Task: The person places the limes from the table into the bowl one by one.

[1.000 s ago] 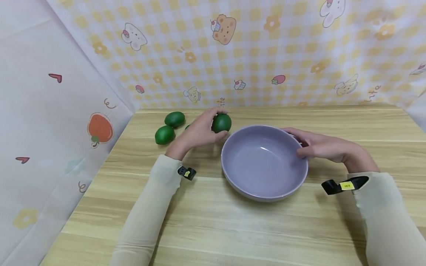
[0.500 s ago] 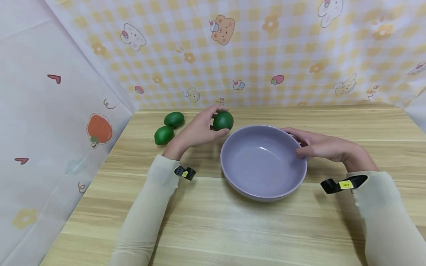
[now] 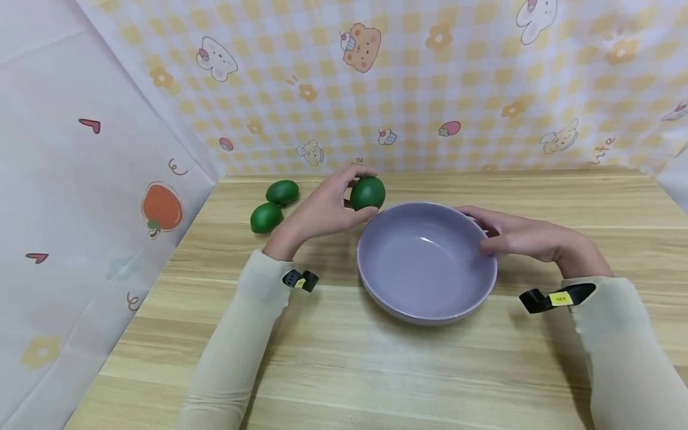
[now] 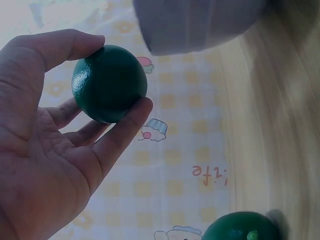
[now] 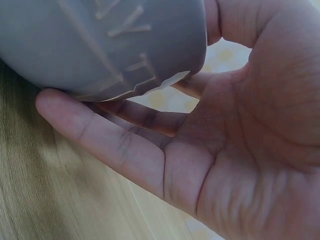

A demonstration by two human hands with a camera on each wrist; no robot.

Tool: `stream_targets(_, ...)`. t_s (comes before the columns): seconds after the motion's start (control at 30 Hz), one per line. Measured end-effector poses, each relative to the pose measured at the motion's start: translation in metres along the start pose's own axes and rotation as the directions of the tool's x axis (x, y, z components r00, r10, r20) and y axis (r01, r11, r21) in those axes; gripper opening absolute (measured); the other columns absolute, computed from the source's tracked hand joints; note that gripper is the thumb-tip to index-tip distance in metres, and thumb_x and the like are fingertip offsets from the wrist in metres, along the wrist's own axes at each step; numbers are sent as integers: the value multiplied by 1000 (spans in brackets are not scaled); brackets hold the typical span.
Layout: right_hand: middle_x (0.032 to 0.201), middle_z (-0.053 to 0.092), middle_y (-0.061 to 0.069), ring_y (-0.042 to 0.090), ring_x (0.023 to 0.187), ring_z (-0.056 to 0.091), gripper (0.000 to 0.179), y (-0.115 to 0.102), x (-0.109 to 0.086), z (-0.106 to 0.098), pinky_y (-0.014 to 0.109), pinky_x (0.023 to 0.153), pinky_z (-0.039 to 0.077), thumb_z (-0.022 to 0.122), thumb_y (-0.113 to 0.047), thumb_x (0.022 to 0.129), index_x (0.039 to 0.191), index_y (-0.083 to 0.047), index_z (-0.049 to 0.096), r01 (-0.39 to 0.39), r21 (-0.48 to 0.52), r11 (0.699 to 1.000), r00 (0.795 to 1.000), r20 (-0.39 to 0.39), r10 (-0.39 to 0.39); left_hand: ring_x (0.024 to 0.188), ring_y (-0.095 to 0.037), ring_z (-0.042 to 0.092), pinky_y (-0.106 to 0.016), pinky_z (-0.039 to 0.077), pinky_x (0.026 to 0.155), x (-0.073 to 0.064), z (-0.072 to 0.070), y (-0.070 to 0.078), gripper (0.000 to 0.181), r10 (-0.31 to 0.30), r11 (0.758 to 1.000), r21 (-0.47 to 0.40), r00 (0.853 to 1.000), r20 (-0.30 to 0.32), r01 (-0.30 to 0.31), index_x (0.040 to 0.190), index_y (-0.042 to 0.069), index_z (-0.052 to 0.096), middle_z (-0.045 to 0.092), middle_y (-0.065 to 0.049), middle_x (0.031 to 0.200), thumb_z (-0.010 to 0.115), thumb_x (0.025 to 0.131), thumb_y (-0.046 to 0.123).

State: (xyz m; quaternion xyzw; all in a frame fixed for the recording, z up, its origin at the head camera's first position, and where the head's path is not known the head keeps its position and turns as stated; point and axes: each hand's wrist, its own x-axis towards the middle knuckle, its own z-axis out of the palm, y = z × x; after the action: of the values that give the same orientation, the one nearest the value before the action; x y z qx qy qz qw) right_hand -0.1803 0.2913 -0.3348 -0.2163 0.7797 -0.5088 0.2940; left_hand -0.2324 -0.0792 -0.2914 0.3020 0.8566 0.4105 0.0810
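Note:
My left hand (image 3: 330, 206) pinches a dark green lime (image 3: 368, 193) between thumb and fingers, just past the far left rim of a lavender bowl (image 3: 427, 263). In the left wrist view that lime (image 4: 110, 84) is clear of the table, and the bowl's outer wall (image 4: 192, 22) shows above it. Nothing lies inside the bowl. On its right side my right hand (image 3: 524, 236) grips it, thumb over the rim. From the right wrist view, the fingers (image 5: 120, 145) reach along the underside of the bowl (image 5: 105, 45). Whether its base touches the table cannot be told.
Two more limes (image 3: 282, 192) (image 3: 266, 218) lie together at the table's far left. A patterned cloth (image 3: 419, 89) rises behind the wooden table (image 3: 376, 370), and a white cloth (image 3: 97, 197) stands along the left side.
My left hand has lifted the lime and carried it slightly right, toward the bowl's rim. A sliver of another lime seen beside the wrist earlier is now hidden. The right hand and bowl stay put.

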Motion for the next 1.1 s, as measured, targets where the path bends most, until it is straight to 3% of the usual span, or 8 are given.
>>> stream_targets(0.43,157,42,22,28,124,59,76,0,-1,-1,32,93,57,61,-7,97,165,-16,29,3,13,1000,1000,13,-3,132,-20,61,-35,62,98,-3,-4,5,61,20,990,-143,999,26,-16,148,21,53,57,0,147,81,94,22)
stream_targets(0.73,154,43,24,31,124,58,77,-1,0,-2,34,93,58,60,-7,97,166,-15,26,-20,12,1000,1000,10,20,131,-21,62,-40,62,98,-2,-1,9,61,63,980,-190,997,51,-53,147,20,53,57,-2,147,81,94,21)
stream_targets(1.1,154,44,22,29,123,59,75,1,-1,-1,34,93,57,61,-8,98,164,-17,29,-8,2,1000,1000,9,8,127,-20,64,-36,63,96,-3,3,12,59,93,967,-245,993,68,-74,146,19,54,57,-2,146,81,94,21)
